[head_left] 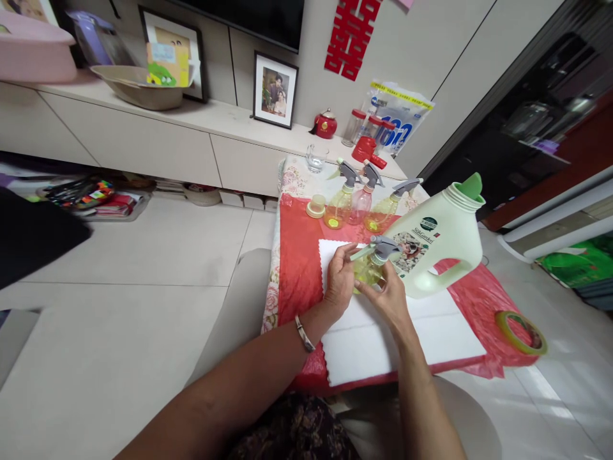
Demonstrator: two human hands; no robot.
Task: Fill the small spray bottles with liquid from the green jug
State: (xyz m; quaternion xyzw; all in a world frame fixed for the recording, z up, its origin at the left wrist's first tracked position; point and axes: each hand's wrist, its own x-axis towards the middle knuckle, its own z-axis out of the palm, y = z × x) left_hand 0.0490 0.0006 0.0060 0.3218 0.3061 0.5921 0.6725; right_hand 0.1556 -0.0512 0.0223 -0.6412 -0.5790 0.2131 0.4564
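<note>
Between my two hands is a small yellow spray bottle [366,271] with a grey trigger head, held over a white cloth [364,345]. My left hand [340,281] closes on its left side, and my right hand [385,294] grips it from the right. Just to the right stands a large pale green detergent jug [443,236] with a green cap spout. Beyond my hands are a yellow spray bottle [339,207], a pink one [361,201] and another yellow one [383,211], all with grey trigger heads. A pale yellow cap [316,206] sits beside them.
Red plastic sheeting [299,262] covers much of the floral tablecloth. A tape roll [521,332] lies at the right edge, and a glass cup [316,158] stands at the back. Behind is a cabinet [167,150] with a framed photo [274,89] and a red pot [326,124].
</note>
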